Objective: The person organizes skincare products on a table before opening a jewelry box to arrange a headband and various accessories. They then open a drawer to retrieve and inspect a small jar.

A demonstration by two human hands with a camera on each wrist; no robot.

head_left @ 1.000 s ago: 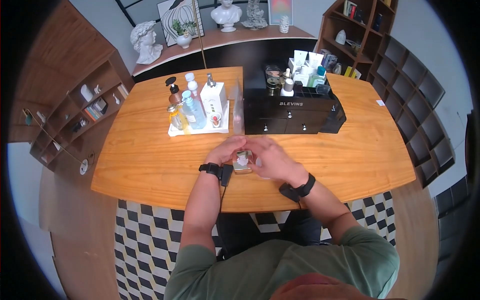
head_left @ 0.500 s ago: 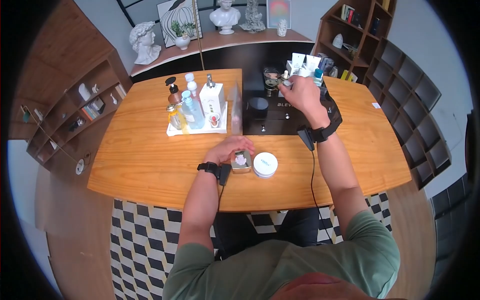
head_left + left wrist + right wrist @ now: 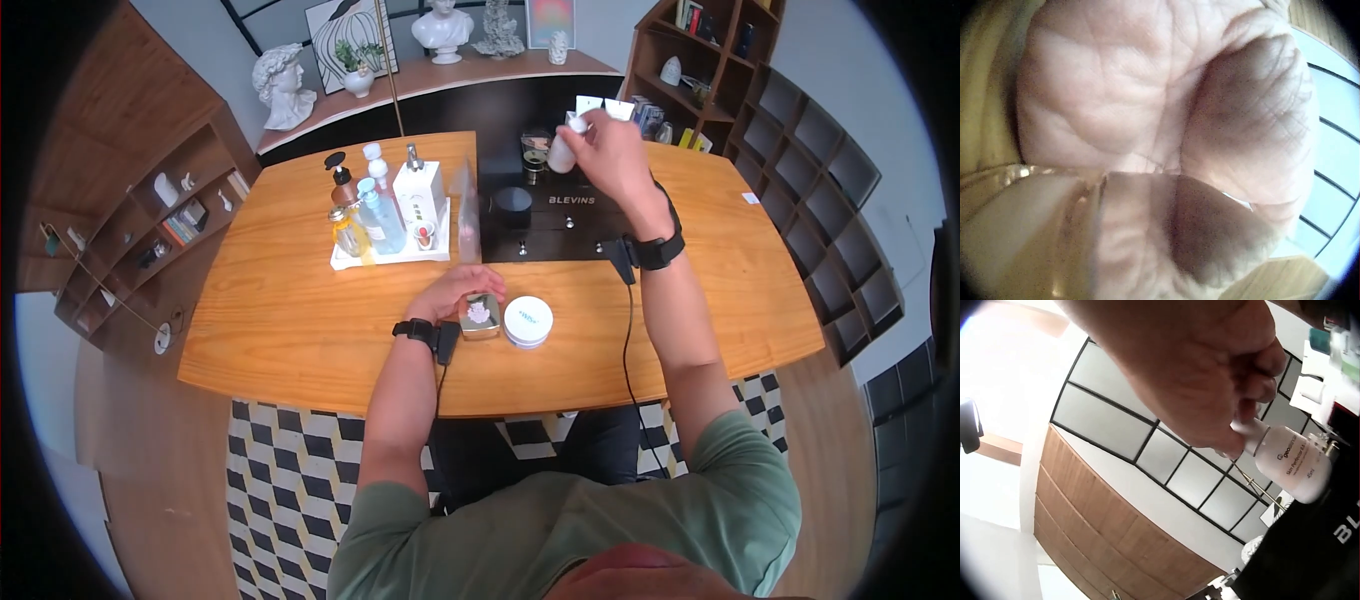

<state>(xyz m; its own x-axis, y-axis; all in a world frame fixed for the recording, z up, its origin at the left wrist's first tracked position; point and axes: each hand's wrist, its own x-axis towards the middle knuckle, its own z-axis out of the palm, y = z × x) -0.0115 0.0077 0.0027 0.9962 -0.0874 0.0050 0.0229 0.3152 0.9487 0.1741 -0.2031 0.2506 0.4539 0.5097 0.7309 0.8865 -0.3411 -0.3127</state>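
Observation:
My right hand [image 3: 612, 160] holds a small whitish bottle [image 3: 1291, 464] by its cap, tilted over the black organizer [image 3: 540, 235]. Printed lettering, including "Skin Perfector", faces the right wrist view. On the wooden table my left hand [image 3: 457, 293] rests with loosely bent fingers round the far side of a gold square box [image 3: 479, 313], which has a mirror-like lid with a pale flower-like motif. The left wrist view shows my palm [image 3: 1116, 87] close against the shiny gold side. Right of the box sits a round white jar [image 3: 528, 320].
A dark round item [image 3: 514, 206] lies on the organizer's front part, near a small stacked jar [image 3: 533, 158]. White tubes [image 3: 618, 110] stand behind my right hand. A clear upright panel [image 3: 467, 215] separates the organizer from a white tray [image 3: 385, 260] of pump bottles.
My right hand has gone from beside the gold box up to the organizer and lifted the whitish bottle. The white jar shows uncovered, and the dark round item now lies on the organizer.

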